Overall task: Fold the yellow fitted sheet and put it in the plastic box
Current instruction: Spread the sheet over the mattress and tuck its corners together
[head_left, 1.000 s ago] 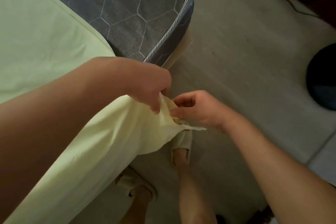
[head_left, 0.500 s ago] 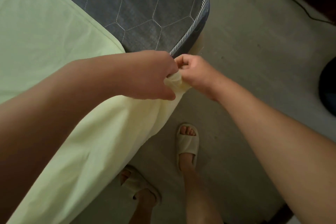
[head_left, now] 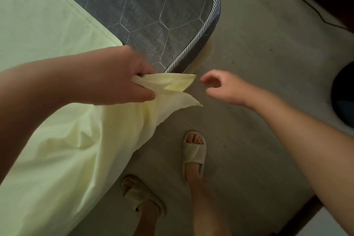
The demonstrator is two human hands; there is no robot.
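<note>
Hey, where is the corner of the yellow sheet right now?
In the head view, mid-frame: the sheet corner is gripped by the left hand, just below the grey mattress corner; the right hand is beside it, not touching.

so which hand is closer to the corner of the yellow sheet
Left. The left hand grips the sheet corner; the right hand hovers just to its right, past the tip, not touching it and holding nothing.

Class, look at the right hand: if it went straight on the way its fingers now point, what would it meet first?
Probably the loose corner of the yellow fitted sheet, which the left hand grips. The right hand points toward it across a small gap, though depth is unclear.
</note>
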